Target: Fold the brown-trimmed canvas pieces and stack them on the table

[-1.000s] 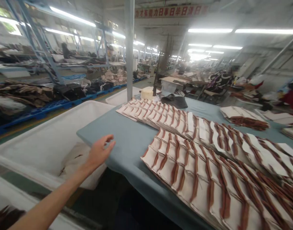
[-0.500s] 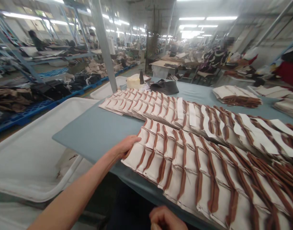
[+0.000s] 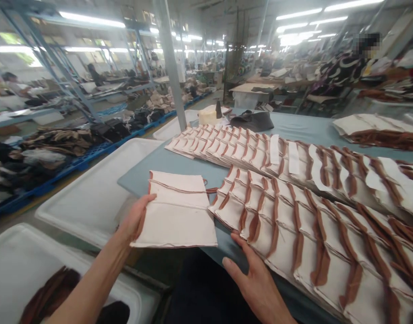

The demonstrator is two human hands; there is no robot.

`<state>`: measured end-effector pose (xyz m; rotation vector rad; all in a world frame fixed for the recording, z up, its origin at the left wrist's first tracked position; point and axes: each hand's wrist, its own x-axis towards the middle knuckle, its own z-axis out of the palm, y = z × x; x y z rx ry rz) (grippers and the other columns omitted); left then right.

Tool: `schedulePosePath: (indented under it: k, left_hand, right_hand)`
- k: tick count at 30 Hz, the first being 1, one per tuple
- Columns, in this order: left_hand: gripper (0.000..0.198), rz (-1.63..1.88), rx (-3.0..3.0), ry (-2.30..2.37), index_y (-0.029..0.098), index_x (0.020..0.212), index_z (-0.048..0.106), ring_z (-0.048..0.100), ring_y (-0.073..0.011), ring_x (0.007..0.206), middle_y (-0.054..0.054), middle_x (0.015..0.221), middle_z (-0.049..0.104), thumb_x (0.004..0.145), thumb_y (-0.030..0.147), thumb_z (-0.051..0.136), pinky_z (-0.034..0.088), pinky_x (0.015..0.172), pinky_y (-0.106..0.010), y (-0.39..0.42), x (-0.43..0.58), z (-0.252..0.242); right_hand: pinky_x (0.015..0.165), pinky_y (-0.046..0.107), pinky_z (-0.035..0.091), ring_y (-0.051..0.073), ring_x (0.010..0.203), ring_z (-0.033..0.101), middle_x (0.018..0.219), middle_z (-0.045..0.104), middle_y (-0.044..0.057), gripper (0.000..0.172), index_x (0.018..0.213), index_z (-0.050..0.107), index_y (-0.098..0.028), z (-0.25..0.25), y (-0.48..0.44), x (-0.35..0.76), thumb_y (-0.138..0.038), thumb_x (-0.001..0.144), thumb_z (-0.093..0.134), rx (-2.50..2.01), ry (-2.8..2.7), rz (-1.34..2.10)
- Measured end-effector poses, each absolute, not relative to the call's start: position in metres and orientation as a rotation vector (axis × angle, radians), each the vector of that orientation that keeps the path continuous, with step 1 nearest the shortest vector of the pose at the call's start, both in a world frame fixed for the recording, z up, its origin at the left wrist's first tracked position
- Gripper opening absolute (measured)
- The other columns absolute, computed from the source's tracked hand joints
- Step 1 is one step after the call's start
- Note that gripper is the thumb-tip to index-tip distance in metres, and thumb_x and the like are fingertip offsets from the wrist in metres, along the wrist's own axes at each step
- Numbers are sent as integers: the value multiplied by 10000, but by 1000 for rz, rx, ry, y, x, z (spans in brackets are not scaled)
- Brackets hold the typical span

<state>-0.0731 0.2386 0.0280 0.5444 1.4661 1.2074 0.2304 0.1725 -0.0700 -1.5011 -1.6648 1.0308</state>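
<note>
One white plastic bin point(image 3: 11, 254) stands at the lower left, with dark brown pieces point(image 3: 53, 288) in it; a second white bin point(image 3: 81, 198) is just beyond, beside the table point(image 3: 135, 173) with its blue-grey cover. Over that table's near left corner, the left hand point(image 3: 139, 218) grips a cream fabric panel point(image 3: 179, 222) by its left edge, the thumb lying on the upper face and the other fingers mostly hidden at the side and beneath. Seams cross the panel, and brown material shows along its left edge. Thin brown strips point(image 3: 211, 191) reach from its right edge toward the front row of overlapping cream-and-brown panels point(image 3: 284, 243). Farther back, another row of overlapping panels point(image 3: 223, 148) runs alongside, with loose white strips point(image 3: 293, 157) lying across its middle and right part. At the near edge of the front row is the right hand point(image 3: 257, 279), open and gripping nothing visible, thumb and forefinger spread well apart; the forefinger's tip meets the edge of the row in view, though actual contact cannot be told. Toward the far right lies a separate stack of cream-and-brown pieces point(image 3: 375, 123).
</note>
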Motion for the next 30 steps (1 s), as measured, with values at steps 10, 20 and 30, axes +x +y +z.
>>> schedulePosePath:
  k: [10,20,30]
  left_hand:
    - [321,1230,582,1110,202,817,694,670,-235,574,-24,600,696,801,519,739,572,568,-341,136,11,60]
    - [180,1346,1753,1375,294,975,754,744,-243,902,-37,979,794,812,243,810,586,790,-307,84,51,54]
    - [78,953,1802,1111,224,815,636,611,-177,729,-2,786,678,886,189,637,482,710,-271,89,100,32]
  right_hand:
    - [891,428,620,303,1008,779,1100,806,122,261,1215,717,-227,-35,139,204,-286,1026,548,-856,-1836,437]
    - [700,257,603,201,767,797,876,809,37,176,1105,708,-243,17,98,307,-179,1050,553,-924,-2065,403]
    - [598,256,507,164,621,711,761,744,48,211,1039,680,-160,8,61,329,-253,1110,503,-1125,-2198,180]
